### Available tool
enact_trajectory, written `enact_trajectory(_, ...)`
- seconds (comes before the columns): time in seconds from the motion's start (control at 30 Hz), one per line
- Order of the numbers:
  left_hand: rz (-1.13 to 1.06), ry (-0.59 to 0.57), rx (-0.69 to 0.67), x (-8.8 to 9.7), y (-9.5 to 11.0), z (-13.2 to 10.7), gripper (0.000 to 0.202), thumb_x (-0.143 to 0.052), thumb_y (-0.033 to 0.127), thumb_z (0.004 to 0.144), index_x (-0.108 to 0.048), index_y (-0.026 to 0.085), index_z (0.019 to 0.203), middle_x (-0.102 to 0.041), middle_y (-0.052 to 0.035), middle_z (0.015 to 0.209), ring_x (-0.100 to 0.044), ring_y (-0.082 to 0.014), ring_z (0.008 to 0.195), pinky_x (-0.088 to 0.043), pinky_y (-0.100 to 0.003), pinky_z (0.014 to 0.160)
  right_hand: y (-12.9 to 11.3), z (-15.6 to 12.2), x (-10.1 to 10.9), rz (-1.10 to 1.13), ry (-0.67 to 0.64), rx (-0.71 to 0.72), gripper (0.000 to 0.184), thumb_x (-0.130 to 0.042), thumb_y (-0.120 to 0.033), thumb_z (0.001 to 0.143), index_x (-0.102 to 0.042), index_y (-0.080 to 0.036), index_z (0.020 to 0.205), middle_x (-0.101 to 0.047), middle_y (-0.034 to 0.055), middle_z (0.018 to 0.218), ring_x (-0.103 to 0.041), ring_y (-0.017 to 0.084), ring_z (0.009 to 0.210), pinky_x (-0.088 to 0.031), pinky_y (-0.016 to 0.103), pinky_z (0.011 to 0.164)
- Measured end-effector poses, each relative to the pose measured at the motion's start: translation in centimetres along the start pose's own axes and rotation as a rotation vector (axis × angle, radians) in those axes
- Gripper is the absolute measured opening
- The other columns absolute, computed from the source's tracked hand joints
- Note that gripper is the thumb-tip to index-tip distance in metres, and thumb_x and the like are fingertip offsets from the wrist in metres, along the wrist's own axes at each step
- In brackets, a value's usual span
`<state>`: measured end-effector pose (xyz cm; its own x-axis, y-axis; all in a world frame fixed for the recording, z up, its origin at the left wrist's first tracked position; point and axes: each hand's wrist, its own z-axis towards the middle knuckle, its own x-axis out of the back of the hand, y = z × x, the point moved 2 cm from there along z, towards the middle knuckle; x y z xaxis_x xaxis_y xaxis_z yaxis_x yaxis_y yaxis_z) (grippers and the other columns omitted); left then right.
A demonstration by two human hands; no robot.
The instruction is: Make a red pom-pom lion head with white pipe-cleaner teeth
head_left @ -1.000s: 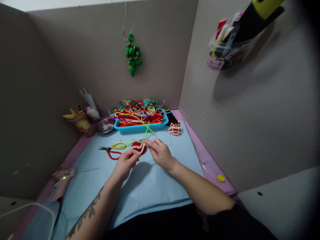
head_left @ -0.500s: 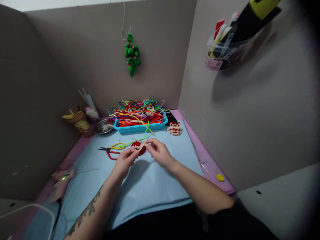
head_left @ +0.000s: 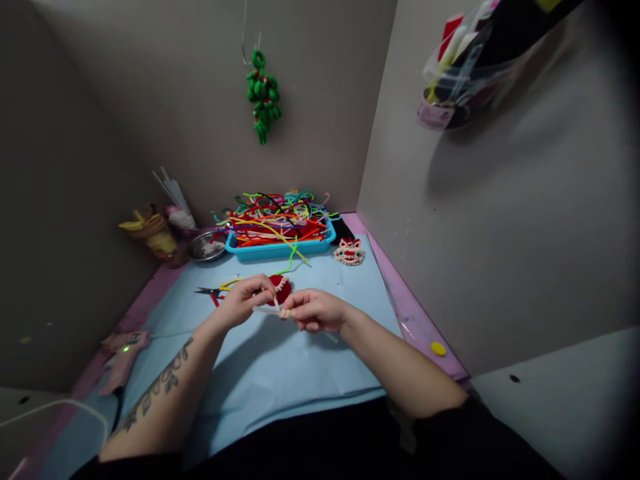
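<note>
Currently the left hand [head_left: 253, 298] pinches a cream strip [head_left: 276, 304] between thumb and fingers, while the right hand [head_left: 316, 311] grips a pale stick [head_left: 263, 310], around which the strip seems coiled. Strip and stick are over the blue sheet [head_left: 320, 373]. Just beyond them, at twelve o'clock, lies a red disc [head_left: 285, 295]; farther that way, the tray [head_left: 280, 251]. Scissors [head_left: 217, 293] lie at ten o'clock, partly hidden by the left hand; the glue gun [head_left: 123, 357], at eight.

- Craft booth with grey walls [head_left: 320, 100]
- Blue tray [head_left: 280, 252] heaped with pipe cleaners [head_left: 280, 230]
- Scissors [head_left: 215, 293] in front of the tray
- Glue gun [head_left: 121, 363] front-left of the tray
- Green ornament [head_left: 263, 100] hanging above the tray
</note>
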<state>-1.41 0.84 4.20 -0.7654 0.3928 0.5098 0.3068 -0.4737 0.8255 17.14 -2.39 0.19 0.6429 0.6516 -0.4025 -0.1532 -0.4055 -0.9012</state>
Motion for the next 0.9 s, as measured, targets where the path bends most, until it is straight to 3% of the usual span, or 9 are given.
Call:
enact_trajectory(0.17, 0.220, -0.284, -0.192, 1.2, 2.5, 1.1, 0.033, -0.051, 0.043, 0.089, -0.063, 0.016, 0.073, -0.061, -0.0052, 0.072, -0.054, -0.0143, 0.070, -0.041, -0.025, 0.068, 0.0, -0.1, 0.0, -0.116, -0.038, -0.044, 0.025, -0.066, -0.030, 0.071, -0.064, -0.012, 0.088, -0.055, -0.0054, 0.047, -0.036, 0.003, 0.031, -0.020, 0.016, 0.031)
enact_trajectory(0.3, 0.339, -0.401, -0.272, 1.3, 3.9, 1.0, 0.030, -0.045, 0.037, 0.093, -0.062, 0.017, 0.077, -0.061, -0.0065, 0.076, -0.053, -0.0159, 0.076, -0.040, -0.026, 0.073, 0.0, -0.2, 0.1, -0.172, -0.048, -0.062, 0.023, -0.061, -0.028, 0.074, -0.064, -0.012, 0.089, -0.050, -0.0073, 0.046, -0.034, 0.003, 0.031, -0.021, 0.016, 0.031)
enact_trajectory(0.43, 0.388, -0.375, -0.271, 1.1, 4.6, 0.2, 0.024, -0.047, 0.031, 0.092, -0.062, 0.018, 0.079, -0.061, -0.0055, 0.077, -0.054, -0.0157, 0.077, -0.039, -0.026, 0.074, 0.0, -0.4, 0.2, -0.186, -0.113, -0.068, 0.021, -0.055, -0.029, 0.078, -0.063, -0.012, 0.089, -0.045, -0.0086, 0.045, -0.031, 0.003, 0.032, -0.021, 0.016, 0.032)
enact_trajectory(0.6, 0.436, -0.299, -0.200, 0.9, 4.5, -0.2, 0.023, -0.047, 0.032, 0.092, -0.062, 0.018, 0.081, -0.063, -0.0047, 0.079, -0.055, -0.0146, 0.075, -0.039, -0.025, 0.071, 0.6, 0.2, 0.2, -0.280, -0.020, -0.044, 0.018, -0.056, -0.030, 0.081, -0.058, -0.015, 0.091, -0.055, -0.0035, 0.064, -0.046, 0.005, 0.046, -0.031, 0.016, 0.042)
enact_trajectory(0.73, 0.375, -0.294, -0.094, 1.1, 3.5, 0.1, 0.024, -0.051, 0.035, 0.089, -0.063, 0.017, 0.079, -0.063, -0.0027, 0.074, -0.054, -0.0136, 0.069, -0.039, -0.024, 0.066, 0.7, 0.7, -0.2, -0.370, -0.007, 0.135, 0.026, -0.063, -0.038, 0.080, -0.055, -0.017, 0.093, -0.054, -0.0016, 0.080, -0.045, 0.005, 0.057, -0.034, 0.018, 0.051)
enact_trajectory(0.83, 0.179, -0.261, 0.034, 1.2, 2.4, 0.4, 0.030, -0.052, 0.042, 0.087, -0.060, 0.016, 0.076, -0.058, -0.0007, 0.067, -0.049, -0.0117, 0.061, -0.037, -0.022, 0.058, 0.5, 0.8, -0.6, -0.378, 0.033, 0.304, 0.034, -0.074, -0.036, 0.070, -0.053, -0.017, 0.090, -0.053, -0.0027, 0.080, -0.047, 0.008, 0.069, -0.038, 0.021, 0.063)
enact_trajectory(0.9, 0.011, -0.226, 0.113, 1.1, 1.7, 0.4, 0.034, -0.053, 0.047, 0.085, -0.057, 0.016, 0.073, -0.055, 0.0001, 0.065, -0.047, -0.0108, 0.058, -0.036, -0.021, 0.055, 0.4, 0.8, -0.7, -0.395, 0.097, 0.372, 0.030, -0.073, -0.035, 0.071, -0.054, -0.017, 0.086, -0.051, -0.0038, 0.075, -0.046, 0.009, 0.068, -0.038, 0.022, 0.065)
